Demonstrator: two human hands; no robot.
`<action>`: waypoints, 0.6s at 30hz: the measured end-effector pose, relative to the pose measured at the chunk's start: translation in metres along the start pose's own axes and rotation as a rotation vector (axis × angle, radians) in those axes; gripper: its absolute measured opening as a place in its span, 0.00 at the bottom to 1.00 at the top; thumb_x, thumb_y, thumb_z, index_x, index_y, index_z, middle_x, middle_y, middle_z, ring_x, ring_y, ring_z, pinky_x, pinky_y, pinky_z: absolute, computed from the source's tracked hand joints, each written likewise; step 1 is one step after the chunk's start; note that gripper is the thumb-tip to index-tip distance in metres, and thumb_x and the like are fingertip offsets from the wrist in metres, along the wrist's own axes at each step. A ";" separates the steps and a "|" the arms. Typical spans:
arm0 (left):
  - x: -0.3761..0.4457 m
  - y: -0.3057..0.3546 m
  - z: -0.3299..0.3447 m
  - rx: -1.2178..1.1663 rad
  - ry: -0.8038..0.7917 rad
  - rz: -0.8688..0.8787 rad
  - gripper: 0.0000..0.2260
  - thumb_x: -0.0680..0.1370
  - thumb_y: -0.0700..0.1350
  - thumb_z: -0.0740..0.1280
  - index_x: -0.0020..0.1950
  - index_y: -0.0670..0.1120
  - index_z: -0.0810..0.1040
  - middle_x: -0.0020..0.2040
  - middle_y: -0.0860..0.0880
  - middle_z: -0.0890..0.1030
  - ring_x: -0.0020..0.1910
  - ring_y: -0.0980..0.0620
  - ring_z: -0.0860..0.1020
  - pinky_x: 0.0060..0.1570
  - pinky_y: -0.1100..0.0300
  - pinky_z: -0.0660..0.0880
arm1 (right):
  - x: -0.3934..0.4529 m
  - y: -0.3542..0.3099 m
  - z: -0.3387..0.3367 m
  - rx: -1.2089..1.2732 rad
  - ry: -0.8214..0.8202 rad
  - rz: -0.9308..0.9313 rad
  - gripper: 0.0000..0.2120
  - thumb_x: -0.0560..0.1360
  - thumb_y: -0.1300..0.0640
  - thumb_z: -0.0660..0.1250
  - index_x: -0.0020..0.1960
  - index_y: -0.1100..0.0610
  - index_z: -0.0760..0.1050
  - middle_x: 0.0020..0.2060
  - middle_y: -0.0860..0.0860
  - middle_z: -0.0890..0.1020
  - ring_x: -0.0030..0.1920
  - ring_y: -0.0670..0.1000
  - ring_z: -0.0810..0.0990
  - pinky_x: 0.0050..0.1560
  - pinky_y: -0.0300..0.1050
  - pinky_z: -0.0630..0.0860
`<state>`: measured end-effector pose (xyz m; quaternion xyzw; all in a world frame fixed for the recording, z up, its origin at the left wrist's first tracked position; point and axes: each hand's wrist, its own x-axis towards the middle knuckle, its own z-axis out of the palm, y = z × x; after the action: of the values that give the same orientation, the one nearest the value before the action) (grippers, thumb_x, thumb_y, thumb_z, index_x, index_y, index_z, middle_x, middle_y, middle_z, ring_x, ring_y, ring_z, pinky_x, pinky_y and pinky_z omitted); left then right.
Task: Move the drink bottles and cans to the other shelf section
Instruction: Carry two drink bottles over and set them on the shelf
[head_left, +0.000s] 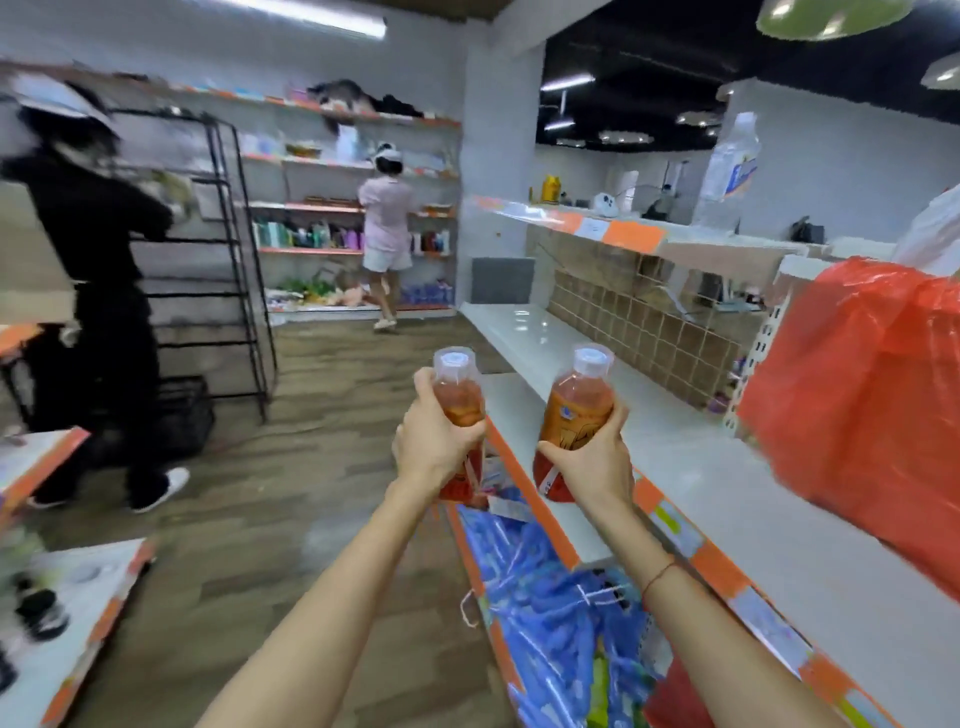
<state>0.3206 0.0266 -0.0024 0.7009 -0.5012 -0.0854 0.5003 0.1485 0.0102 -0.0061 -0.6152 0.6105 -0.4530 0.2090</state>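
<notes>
2 orange bottles, clear caps; white shelf, orange edge; red bag.

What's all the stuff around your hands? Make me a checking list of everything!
Surface: white shelf with orange edge, bare ahead of the hands.
Job's things: two orange drink bottles, left bottle and right bottle, both upright, clear caps, held off the shelf.
Clutter: red plastic bag on the shelf; blue packets on the shelf below.
Grippers: left hand grips the left bottle; right hand grips the right bottle.
Cables: nothing seen.
Surroundings: two people at shelves, black wire rack, wooden floor.
</notes>
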 end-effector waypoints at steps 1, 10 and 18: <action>0.004 -0.015 -0.018 0.032 0.032 -0.027 0.35 0.66 0.55 0.74 0.66 0.49 0.61 0.56 0.45 0.80 0.55 0.40 0.78 0.52 0.50 0.73 | -0.004 -0.012 0.017 0.015 -0.037 -0.034 0.41 0.65 0.51 0.76 0.68 0.54 0.54 0.56 0.58 0.78 0.54 0.63 0.78 0.49 0.52 0.75; 0.020 -0.136 -0.188 0.241 0.299 -0.198 0.35 0.68 0.53 0.74 0.67 0.51 0.58 0.56 0.46 0.78 0.55 0.42 0.78 0.54 0.49 0.74 | -0.060 -0.129 0.175 0.104 -0.355 -0.273 0.42 0.64 0.48 0.77 0.68 0.51 0.54 0.54 0.56 0.79 0.52 0.60 0.79 0.51 0.51 0.76; 0.007 -0.215 -0.326 0.364 0.496 -0.327 0.35 0.68 0.54 0.74 0.66 0.52 0.57 0.53 0.46 0.80 0.51 0.42 0.79 0.48 0.50 0.76 | -0.135 -0.230 0.294 0.201 -0.607 -0.485 0.41 0.66 0.50 0.76 0.69 0.50 0.52 0.57 0.55 0.77 0.55 0.60 0.78 0.53 0.54 0.75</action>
<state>0.6596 0.2213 -0.0109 0.8491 -0.2524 0.0995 0.4532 0.5379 0.0888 -0.0085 -0.8238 0.3109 -0.3442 0.3260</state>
